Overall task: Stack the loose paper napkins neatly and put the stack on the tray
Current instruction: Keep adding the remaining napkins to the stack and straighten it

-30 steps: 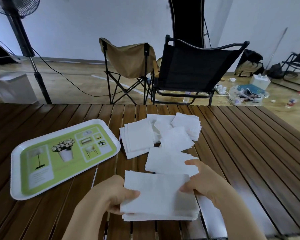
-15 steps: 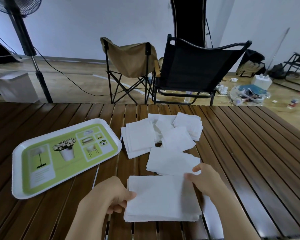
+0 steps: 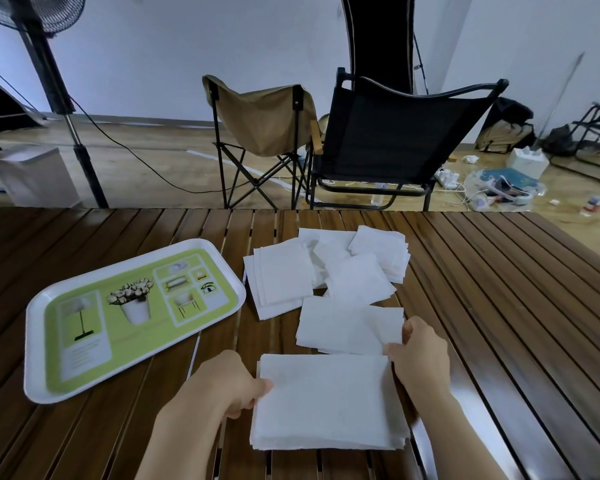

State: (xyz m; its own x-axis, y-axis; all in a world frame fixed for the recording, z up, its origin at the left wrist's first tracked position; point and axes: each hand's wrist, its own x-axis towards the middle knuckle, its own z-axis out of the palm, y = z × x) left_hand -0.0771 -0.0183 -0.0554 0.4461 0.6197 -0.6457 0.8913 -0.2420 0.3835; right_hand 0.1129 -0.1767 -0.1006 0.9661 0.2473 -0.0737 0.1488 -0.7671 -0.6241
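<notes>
Napkin stack [image 3: 328, 401]: lowered flat onto surface [image 3: 499, 306] since a second ago; left hand [image 3: 227, 384] pinches its edge, right hand [image 3: 418, 358] now grasps next napkin [image 3: 347, 327]. Tray [image 3: 35, 341] awaits.

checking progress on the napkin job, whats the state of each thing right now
near stack: squared up on the table, gripped at both sides
left hand: grips the stack's left edge
right hand: pinches the stack's far right corner
loose napkins: scattered in overlapping piles, not yet gathered
tray: flat on the table, holding no napkins
black chair: unfolded, unoccupied
</notes>
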